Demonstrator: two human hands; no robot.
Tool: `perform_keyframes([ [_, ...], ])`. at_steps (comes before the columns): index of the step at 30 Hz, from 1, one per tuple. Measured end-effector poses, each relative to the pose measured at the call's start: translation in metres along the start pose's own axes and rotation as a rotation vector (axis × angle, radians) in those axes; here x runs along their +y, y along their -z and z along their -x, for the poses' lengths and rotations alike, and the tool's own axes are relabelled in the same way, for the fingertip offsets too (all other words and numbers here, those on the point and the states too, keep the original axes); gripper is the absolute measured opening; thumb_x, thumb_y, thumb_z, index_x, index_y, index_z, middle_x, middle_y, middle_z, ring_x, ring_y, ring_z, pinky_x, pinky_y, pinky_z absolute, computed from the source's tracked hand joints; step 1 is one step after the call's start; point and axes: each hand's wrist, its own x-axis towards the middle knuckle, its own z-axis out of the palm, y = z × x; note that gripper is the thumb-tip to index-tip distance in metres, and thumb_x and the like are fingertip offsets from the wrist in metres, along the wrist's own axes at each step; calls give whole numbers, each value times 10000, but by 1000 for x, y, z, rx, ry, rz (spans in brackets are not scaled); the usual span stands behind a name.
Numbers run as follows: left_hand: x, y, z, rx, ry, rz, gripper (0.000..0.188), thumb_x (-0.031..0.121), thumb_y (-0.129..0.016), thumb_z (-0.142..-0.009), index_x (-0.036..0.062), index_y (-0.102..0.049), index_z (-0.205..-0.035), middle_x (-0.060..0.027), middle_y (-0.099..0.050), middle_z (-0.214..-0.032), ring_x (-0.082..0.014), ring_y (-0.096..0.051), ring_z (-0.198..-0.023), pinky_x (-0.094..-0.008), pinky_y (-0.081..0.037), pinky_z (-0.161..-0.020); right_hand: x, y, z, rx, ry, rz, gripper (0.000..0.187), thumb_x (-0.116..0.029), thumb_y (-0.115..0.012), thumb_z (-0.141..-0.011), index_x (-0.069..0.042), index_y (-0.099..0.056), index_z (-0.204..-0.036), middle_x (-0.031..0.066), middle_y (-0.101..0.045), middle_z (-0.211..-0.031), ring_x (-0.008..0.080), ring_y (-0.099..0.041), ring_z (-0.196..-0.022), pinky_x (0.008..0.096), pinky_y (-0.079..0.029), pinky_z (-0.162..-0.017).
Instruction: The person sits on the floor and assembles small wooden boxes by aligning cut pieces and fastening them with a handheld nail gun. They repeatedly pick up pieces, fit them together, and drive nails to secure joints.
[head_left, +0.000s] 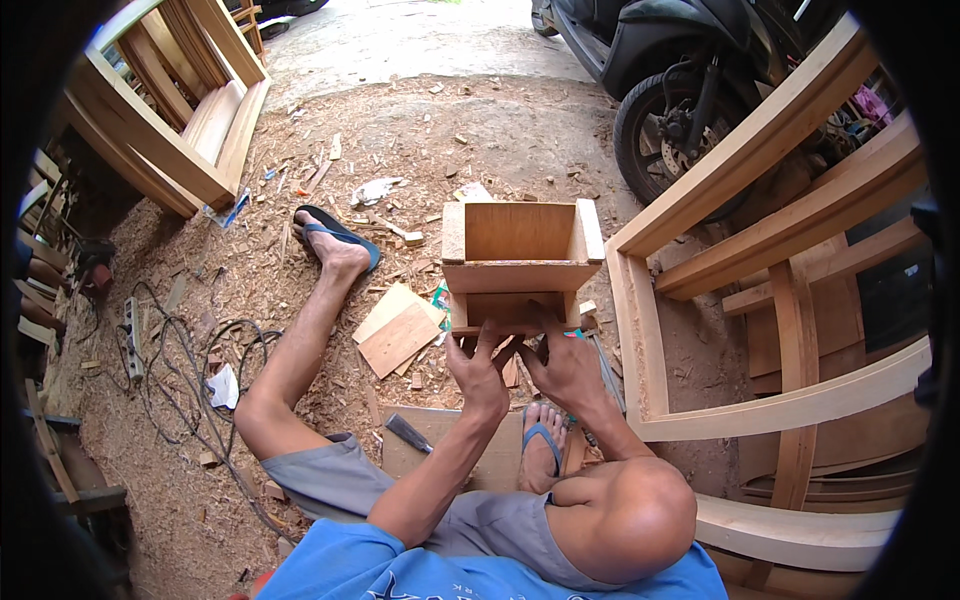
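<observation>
A small wooden box (522, 277) of plywood panels and paler side boards stands in front of me, with an open upper compartment and a lower opening facing me. At its near lower edge both hands grip a thin wooden strip or panel edge. My left hand (479, 371) holds the left part, thumb and fingers closed about the edge. Close beside it, my right hand (563, 368) grips the right part, one finger reaching into the lower opening. The palms hide some fingertips. A chisel-like tool (407, 433) with a dark blade lies on a flat board (395, 462) near my left forearm.
Loose plywood pieces (401, 338) lie left of the box among shavings and offcuts. Cables run from a power strip (132, 338) at far left. Wooden frames (640, 340) stand close on the right, others (150, 140) at upper left. A parked motorcycle (680, 110) is at upper right.
</observation>
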Motion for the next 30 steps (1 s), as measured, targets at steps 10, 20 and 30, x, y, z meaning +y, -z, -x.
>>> perform_keyframes([
  [10,4,2,-3,13,-27,12,472,178,-692,-909,35,-426,-1272,-108,-559,-1174,-234,-639,-1008,-408,-622,-804,-9,17,4,131,-24,-175,443,-248,-713,-864,-46,-592,-1239,123,-618,-593,245,-627,-509,363,-458,-480],
  [20,13,-1,0,-20,-1,2,458,169,-678,-916,32,-414,-1263,-117,-552,-1176,-246,-637,-1032,-426,-626,-809,11,31,1,519,-156,-619,387,-226,-640,-954,-3,-542,-1254,128,-627,-1071,164,-618,-937,303,-515,-774],
  [30,20,1,4,-67,-26,-21,437,154,-648,-933,15,-409,-1271,-124,-548,-1191,-249,-640,-1043,-445,-625,-812,17,30,3,82,-333,-1227,695,-234,-682,-920,23,-293,-1436,171,-469,-1341,241,-575,-1156,383,-600,-841],
])
